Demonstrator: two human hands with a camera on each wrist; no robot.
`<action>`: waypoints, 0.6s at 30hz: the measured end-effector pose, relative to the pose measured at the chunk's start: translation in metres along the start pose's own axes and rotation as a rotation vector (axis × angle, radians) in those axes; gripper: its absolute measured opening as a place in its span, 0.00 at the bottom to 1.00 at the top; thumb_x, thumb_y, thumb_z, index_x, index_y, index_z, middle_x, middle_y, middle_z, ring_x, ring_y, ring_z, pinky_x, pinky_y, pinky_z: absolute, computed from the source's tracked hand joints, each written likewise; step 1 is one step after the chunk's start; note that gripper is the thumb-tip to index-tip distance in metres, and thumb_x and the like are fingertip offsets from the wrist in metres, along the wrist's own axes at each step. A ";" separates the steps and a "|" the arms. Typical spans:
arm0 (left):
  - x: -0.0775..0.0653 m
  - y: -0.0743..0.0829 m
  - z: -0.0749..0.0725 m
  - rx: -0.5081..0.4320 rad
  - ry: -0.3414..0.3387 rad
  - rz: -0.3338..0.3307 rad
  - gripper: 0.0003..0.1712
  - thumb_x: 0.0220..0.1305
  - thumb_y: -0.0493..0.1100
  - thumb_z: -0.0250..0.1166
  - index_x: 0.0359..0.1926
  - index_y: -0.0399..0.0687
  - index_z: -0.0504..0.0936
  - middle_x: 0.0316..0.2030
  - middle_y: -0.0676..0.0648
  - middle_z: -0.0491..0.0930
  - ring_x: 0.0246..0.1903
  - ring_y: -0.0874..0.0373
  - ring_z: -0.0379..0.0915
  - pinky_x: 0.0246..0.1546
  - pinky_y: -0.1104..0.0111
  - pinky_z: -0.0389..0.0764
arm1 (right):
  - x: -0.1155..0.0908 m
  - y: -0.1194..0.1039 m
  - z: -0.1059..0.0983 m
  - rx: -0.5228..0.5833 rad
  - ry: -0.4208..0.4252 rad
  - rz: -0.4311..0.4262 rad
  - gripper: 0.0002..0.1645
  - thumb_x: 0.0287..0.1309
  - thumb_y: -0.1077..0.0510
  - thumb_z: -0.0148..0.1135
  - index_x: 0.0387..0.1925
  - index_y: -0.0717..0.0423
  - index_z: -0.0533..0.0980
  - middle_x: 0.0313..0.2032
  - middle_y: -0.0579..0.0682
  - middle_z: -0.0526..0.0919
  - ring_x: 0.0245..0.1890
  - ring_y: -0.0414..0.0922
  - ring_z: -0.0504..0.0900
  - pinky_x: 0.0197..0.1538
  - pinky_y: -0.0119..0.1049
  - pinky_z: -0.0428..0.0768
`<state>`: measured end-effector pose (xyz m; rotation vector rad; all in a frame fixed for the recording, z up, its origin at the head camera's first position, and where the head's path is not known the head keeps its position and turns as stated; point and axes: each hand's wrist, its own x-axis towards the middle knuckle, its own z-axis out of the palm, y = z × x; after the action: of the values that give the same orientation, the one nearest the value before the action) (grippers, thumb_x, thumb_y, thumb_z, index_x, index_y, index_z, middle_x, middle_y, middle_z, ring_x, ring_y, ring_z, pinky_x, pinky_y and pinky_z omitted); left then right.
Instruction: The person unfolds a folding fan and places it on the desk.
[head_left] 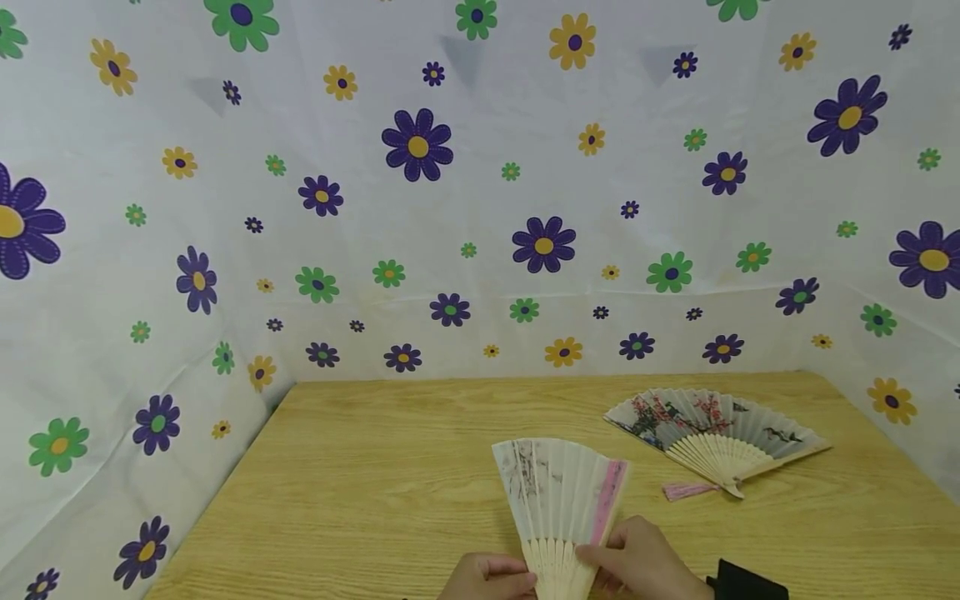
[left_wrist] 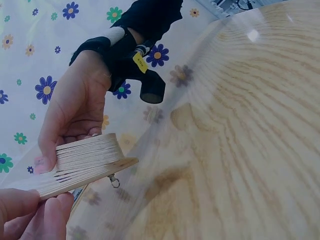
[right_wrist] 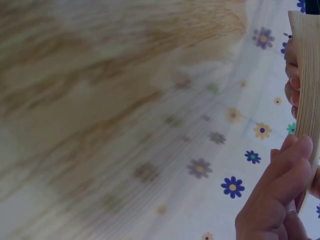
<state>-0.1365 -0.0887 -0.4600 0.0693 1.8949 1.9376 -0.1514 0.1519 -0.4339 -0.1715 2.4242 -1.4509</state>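
Observation:
A partly spread folding fan [head_left: 558, 492] stands upright between my hands at the front of the table. Its white leaf has a faint grey-brown print and a pink band near the right edge. My left hand [head_left: 489, 577] pinches the pale ribs at the lower left, thumb in front. My right hand [head_left: 643, 560] grips the right edge where leaf meets ribs. In the left wrist view the stacked ribs [left_wrist: 90, 157] show edge-on, with a small metal ring [left_wrist: 115, 181] at the pivot end. The right wrist view shows the ribs [right_wrist: 307, 75] at its right edge.
A second folding fan [head_left: 720, 425], widely spread with a blossom print, lies at the right back of the wooden table [head_left: 360, 467]. Its pink tassel [head_left: 690, 491] lies left of the pivot. A flower-patterned white cloth [head_left: 480, 200] hangs behind the table and along both sides.

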 end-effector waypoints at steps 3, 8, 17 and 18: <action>0.000 0.001 -0.001 -0.009 0.009 0.001 0.15 0.63 0.33 0.68 0.43 0.20 0.83 0.31 0.43 0.90 0.28 0.66 0.85 0.32 0.75 0.87 | 0.000 0.003 -0.004 -0.018 0.003 -0.016 0.23 0.67 0.53 0.65 0.24 0.69 0.84 0.19 0.46 0.84 0.21 0.40 0.78 0.28 0.35 0.78; 0.000 0.003 -0.001 -0.017 0.014 -0.026 0.11 0.63 0.33 0.68 0.42 0.24 0.85 0.30 0.44 0.90 0.27 0.66 0.85 0.30 0.77 0.86 | -0.001 0.005 -0.008 -0.010 -0.009 -0.042 0.24 0.68 0.53 0.63 0.24 0.70 0.84 0.18 0.46 0.83 0.20 0.41 0.77 0.28 0.36 0.76; 0.000 0.004 -0.003 -0.015 0.002 -0.006 0.16 0.62 0.33 0.67 0.45 0.19 0.83 0.32 0.42 0.90 0.28 0.65 0.85 0.31 0.76 0.86 | -0.003 0.006 -0.011 0.015 -0.011 -0.046 0.25 0.69 0.53 0.63 0.23 0.70 0.83 0.18 0.46 0.83 0.20 0.39 0.78 0.29 0.35 0.79; -0.001 0.003 -0.003 -0.016 -0.001 -0.003 0.16 0.62 0.33 0.66 0.45 0.19 0.83 0.32 0.41 0.90 0.29 0.65 0.85 0.32 0.76 0.86 | -0.003 0.006 -0.012 0.015 -0.006 -0.049 0.25 0.68 0.53 0.63 0.22 0.70 0.83 0.17 0.46 0.83 0.19 0.39 0.78 0.28 0.35 0.79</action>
<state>-0.1378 -0.0917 -0.4567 0.0629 1.8776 1.9496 -0.1519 0.1658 -0.4337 -0.2334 2.4191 -1.4873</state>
